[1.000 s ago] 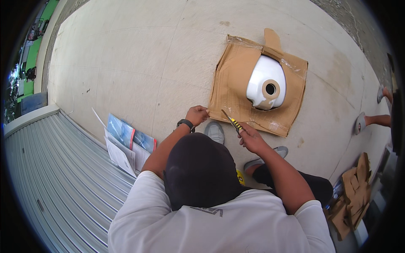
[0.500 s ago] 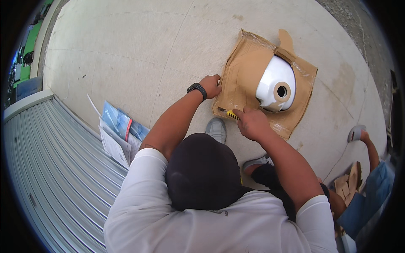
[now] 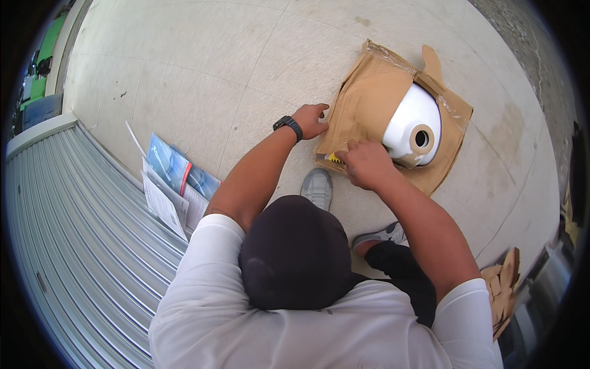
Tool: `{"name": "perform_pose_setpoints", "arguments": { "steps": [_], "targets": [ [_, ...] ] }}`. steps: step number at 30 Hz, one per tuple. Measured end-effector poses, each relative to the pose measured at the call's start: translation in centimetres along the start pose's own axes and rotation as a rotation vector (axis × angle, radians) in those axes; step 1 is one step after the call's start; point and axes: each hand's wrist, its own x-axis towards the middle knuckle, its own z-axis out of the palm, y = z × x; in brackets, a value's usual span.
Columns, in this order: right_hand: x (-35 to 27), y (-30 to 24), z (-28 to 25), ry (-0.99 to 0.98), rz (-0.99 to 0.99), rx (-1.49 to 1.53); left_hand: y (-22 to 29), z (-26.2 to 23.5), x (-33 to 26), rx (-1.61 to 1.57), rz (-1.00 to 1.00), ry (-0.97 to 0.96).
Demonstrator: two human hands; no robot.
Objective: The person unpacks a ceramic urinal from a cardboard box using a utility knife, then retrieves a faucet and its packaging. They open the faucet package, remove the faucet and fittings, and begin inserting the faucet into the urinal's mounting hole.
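Observation:
My right hand (image 3: 370,165) is closed around a yellow and black utility knife (image 3: 334,158). The knife lies over the near left corner of an opened cardboard box (image 3: 362,98) on the floor. Beside the box's left edge is my left hand (image 3: 311,121), its index finger and thumb apart and the fingertips at the cardboard; it wears a black wristwatch (image 3: 287,126). Out of the cardboard bulges a glossy white rounded object (image 3: 409,114) with a dark round hole ringed in tan. Cardboard covers its left part. My right hand hides part of the box's near edge.
Papers and a blue plastic packet (image 3: 165,161) lie left of me, against a ribbed metal shutter (image 3: 92,246). Torn cardboard pieces (image 3: 501,289) are at the lower right. My grey shoes (image 3: 317,187) stand just short of the box on the pale concrete floor (image 3: 184,55).
The knife has shifted left along the box's near edge toward the corner. Box and floor sit farther right in view. Another person's foot and blue clothing at the right are out of sight.

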Motion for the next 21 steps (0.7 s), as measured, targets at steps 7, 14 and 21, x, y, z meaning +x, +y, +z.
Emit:
{"name": "perform_pose_setpoints", "arguments": {
  "steps": [7,14,21],
  "targets": [
    [3.1,-0.4,-2.2,-0.038,-0.056,-0.145,2.1,-0.3,1.7,0.233,-0.108,0.037],
    [7.0,-2.3,-4.9,-0.223,-0.018,-0.262,0.8,-1.1,2.2,0.15,-0.084,0.068],
    [8.2,0.9,-8.3,-0.176,0.068,-0.291,0.3,-1.3,2.2,0.159,-0.057,0.041]
  ]
}}
